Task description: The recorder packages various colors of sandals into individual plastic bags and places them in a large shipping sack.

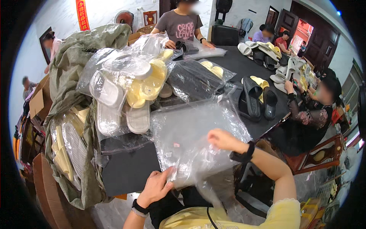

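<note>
A stack of clear plastic bags [198,122] lies flat on the black tabletop in front of me. At its near left corner, my left hand [155,186] pinches the edge of the plastic between thumb and fingers. My right hand [224,139] hovers over the right half of the stack with its fingers curled in. It is slightly blurred, and whatever is in those fingers is hidden. Loose, crumpled plastic hangs off the table's near edge between my arms. Just beyond the left hand, bagged white slippers [106,118] and bagged yellow slippers [146,84] are heaped up.
A green-grey sack [72,72] holding bagged slippers stands at the left. Unbagged black slippers [252,97] lie right of the bags. Across the table, a person in a grey shirt [181,26] handles plastic; another person [312,110] sits at the right. A wooden chair [320,156] stands nearby.
</note>
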`<state>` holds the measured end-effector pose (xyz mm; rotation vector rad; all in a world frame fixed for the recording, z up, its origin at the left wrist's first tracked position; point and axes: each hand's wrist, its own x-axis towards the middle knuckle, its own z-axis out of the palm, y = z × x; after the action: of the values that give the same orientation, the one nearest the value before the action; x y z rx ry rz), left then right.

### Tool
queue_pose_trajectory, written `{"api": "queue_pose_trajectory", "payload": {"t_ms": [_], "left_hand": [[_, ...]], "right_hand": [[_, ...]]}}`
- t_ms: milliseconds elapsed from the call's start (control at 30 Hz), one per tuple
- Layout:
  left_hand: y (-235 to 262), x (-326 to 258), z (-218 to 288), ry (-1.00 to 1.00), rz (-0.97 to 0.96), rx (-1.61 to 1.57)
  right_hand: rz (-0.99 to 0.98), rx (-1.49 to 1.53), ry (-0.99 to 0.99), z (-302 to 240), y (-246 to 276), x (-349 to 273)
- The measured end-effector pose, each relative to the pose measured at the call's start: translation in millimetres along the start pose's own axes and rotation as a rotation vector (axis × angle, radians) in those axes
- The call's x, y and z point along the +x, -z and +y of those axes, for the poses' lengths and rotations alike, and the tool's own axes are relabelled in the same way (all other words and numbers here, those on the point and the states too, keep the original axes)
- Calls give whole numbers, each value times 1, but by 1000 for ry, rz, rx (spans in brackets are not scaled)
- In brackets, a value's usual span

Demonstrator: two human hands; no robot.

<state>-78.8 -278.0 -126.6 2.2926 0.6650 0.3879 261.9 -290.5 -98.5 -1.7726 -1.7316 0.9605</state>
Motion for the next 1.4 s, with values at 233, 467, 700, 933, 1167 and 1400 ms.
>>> {"api": "queue_pose_trajectory", "payload": {"t_ms": [233, 467, 700, 933, 1167, 1400], "left_hand": [[-13, 24, 33, -122, 166, 361], [-37, 29, 23, -175, 229, 380], [-48, 26, 3, 160, 345, -524], [-55, 40, 1, 85, 615, -326], [-53, 39, 12, 121, 669, -158], [-45, 39, 7, 134, 675, -135]], "right_hand": [[377, 280, -348, 66, 100, -36], [371, -134, 408, -32, 151, -45], [129, -711, 728, -89, 136, 44], [157, -648, 727, -82, 39, 126], [593, -316, 557, -70, -8, 94], [830, -149, 60, 18, 60, 19]]}}
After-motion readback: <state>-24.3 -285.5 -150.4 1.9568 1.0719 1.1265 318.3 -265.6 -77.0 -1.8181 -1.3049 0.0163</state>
